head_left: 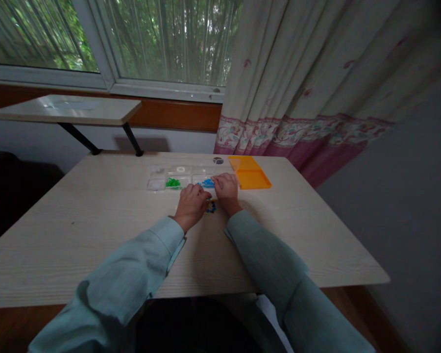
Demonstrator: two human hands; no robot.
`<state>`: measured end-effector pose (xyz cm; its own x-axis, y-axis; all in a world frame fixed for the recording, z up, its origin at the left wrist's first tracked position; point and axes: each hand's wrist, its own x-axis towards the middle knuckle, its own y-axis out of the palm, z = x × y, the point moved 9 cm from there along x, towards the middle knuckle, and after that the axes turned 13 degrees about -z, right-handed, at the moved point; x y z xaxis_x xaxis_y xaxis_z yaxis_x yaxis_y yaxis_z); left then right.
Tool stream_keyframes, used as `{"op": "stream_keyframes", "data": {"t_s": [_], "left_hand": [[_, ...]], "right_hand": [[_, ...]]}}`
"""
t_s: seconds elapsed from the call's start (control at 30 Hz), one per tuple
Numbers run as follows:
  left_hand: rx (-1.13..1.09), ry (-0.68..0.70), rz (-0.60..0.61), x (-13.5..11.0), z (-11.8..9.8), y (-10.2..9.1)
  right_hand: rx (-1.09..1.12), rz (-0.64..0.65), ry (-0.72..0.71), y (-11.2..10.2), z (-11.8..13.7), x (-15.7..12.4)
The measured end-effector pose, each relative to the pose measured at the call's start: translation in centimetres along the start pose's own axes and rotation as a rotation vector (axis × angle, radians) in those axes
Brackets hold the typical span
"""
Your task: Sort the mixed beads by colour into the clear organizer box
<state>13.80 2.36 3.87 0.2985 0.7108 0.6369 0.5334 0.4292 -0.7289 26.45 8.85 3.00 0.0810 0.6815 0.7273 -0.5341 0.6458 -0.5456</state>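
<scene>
My left hand [191, 203] is closed, its fingertips pinched together beside a small curved chain of dark blue pieces [211, 208] with a bit of yellow at its top. What lies between those fingertips is too small to make out. My right hand [226, 190] reaches over the clear divided box [156, 185], fingers curled down at the small light blue pieces [206, 183] in a front compartment. Whatever its fingertips pinch is hidden. Small green pieces [173, 183] lie in another front compartment to the left.
An orange open case [255, 177] lies right of the clear box. Behind stands a small round dark object [218, 160]. A raised shelf [69, 110] on black legs is at the back left of the wooden table [106, 235]. A curtain [279, 98] hangs at the back right.
</scene>
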Motion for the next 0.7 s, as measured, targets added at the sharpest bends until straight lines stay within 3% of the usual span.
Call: {"op": "stream_keyframes", "data": {"t_s": [0.23,0.7], "left_hand": [[0.059,-0.025,-0.017,0.16,0.02,-0.02],[0.077,-0.019,-0.011,0.11,0.2,-0.06]], "right_hand": [[0.038,-0.054,-0.028,-0.59,0.52,0.03],[0.054,-0.038,0.003,-0.48,0.36,0.05]]}}
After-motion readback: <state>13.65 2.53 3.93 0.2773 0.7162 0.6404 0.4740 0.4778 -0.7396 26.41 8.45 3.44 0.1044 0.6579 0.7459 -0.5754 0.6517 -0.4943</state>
